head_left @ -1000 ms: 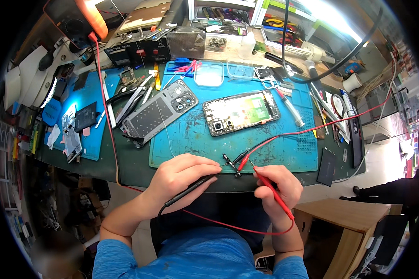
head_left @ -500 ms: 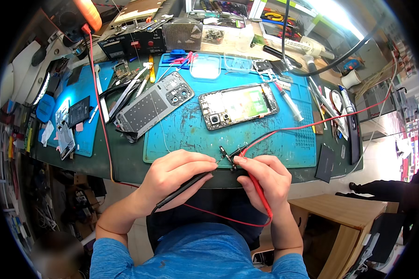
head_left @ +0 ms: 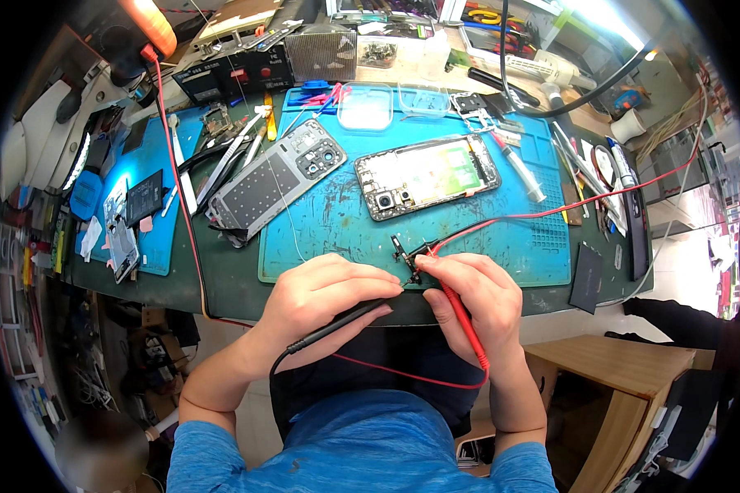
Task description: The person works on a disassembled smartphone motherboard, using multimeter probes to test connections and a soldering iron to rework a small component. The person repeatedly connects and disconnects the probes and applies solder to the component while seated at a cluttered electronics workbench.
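I see the small black part (head_left: 400,251) near the blue mat's (head_left: 345,230) front edge, bare mat beyond, long axis far-left to near-right. Left hand (head_left: 316,292) fingers clamp the black probe (head_left: 337,324), pointing forward-right; right hand (head_left: 487,300) fingers clamp the red probe (head_left: 467,329), pointing forward-left.

Mat (head_left: 345,246) is blue, dark-scuffed. At mat's left: grey, dotted phone housing (head_left: 263,191). Mat's front: red probe (head_left: 466,324), black probe (head_left: 337,325).
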`<state>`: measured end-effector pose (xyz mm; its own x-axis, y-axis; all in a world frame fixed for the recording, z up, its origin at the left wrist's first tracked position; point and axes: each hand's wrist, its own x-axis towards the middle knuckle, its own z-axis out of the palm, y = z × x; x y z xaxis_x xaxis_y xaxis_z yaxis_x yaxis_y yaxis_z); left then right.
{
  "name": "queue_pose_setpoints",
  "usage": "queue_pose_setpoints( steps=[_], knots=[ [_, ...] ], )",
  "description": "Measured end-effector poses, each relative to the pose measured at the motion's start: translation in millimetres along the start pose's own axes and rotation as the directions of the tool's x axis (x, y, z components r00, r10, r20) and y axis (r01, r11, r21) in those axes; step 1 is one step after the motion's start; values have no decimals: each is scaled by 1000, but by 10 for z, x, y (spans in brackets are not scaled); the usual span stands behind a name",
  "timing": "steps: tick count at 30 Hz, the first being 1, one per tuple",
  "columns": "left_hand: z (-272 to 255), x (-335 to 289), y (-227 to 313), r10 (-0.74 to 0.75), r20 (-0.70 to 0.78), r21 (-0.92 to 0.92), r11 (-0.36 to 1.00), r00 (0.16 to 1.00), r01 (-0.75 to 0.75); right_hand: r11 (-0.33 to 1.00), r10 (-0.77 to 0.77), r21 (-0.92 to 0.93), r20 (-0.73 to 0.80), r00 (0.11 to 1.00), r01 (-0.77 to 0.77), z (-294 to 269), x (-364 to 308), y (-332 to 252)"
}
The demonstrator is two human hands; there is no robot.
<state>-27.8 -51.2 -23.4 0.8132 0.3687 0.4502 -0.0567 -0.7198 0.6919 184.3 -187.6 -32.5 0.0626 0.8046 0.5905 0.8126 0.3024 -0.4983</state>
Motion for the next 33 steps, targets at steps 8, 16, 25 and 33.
queue_pose_setpoints(
  steps=[8, 16, 25, 33],
  knots=[
    [11, 12, 7, -24, 13, 19, 1000, 1000, 24, 998, 45, 37, -25, 999, -44, 2, -20, -3],
    [5, 30, 7, -53, 17, 4, 999, 998, 52, 972, 154, 186, -60, 986, -141, -95, -107, -51],
    [1, 32, 15, -74, 23, 3, 997, 997, 74, 985, 83, 154, -6, 997, -81, -65, -55, -3],
    [-7, 34, 24, -86, 30, 4, 996, 996, 86, 989, 68, 134, 12, 998, -69, -70, -40, -5]
  ],
)
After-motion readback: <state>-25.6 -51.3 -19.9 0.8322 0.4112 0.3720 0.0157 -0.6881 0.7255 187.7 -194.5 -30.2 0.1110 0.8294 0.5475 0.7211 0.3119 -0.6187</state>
